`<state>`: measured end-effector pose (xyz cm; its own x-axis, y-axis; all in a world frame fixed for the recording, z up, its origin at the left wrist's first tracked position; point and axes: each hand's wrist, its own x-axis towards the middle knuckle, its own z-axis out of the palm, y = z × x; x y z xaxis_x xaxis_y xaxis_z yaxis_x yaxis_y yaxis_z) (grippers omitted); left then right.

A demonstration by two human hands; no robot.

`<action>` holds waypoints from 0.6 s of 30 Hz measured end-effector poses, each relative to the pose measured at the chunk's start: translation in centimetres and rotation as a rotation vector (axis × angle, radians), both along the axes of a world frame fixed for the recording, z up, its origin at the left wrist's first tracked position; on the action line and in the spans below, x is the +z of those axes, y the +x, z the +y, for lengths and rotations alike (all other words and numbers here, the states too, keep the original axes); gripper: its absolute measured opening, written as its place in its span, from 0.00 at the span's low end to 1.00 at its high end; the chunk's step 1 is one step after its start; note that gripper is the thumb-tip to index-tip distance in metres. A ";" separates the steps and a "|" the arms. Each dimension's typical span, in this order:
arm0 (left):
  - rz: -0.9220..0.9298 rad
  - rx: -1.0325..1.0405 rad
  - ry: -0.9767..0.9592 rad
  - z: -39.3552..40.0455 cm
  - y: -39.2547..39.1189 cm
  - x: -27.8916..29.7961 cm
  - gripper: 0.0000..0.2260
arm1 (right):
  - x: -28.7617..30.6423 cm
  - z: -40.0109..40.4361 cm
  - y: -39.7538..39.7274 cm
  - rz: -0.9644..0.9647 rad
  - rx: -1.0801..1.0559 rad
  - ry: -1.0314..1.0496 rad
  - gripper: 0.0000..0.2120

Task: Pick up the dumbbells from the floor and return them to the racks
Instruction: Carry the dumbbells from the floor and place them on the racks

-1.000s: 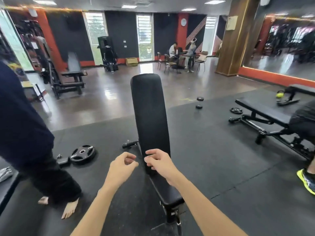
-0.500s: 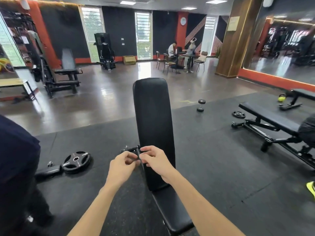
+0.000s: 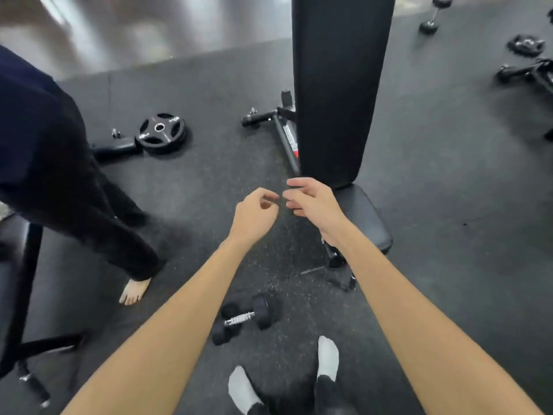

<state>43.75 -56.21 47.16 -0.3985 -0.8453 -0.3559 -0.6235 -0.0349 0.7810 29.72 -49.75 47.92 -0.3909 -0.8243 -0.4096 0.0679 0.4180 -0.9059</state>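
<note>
Two dumbbells in view. Near dumbbell (image 3: 244, 319): black hex heads, knurled metal grip, lying on the black mat (image 3: 449, 265) just ahead of the wearer's two socked feet, partly under the left forearm. Far dumbbell (image 3: 431, 14): top right, well apart, also on the mat. Neither is touched. Left hand (image 3: 254, 215): fingers curled in, thumb tip meeting index, nothing seen in it. Right hand (image 3: 311, 202): fingers loosely bent and parted, empty, tips just beside the left hand's (touching or not, cannot tell). Both hands float in the air in front of the bench (image 3: 341, 85), at the joint between its raised backrest and seat. Two weight plates: one (image 3: 161, 133) on the mat at left, leaning on a frame foot; one (image 3: 525, 44) top right near the far dumbbell. One more bench frame (image 3: 526, 73) at the right edge, mostly cut off. One other person (image 3: 45, 145) at left, dark clothes, one bare foot visible on the mat. Glossy floor beyond the mat, top left.
</note>
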 end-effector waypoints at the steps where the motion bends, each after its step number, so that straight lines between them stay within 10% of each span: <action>1: -0.015 0.012 0.025 0.1 0.5 -2.4 0.11 | -2.2 0.0 0.5 -0.011 0.005 0.025 0.11; 18: -0.479 0.287 0.454 5.7 7.6 -54.8 0.30 | -52.0 1.7 7.1 -0.151 0.054 0.439 0.11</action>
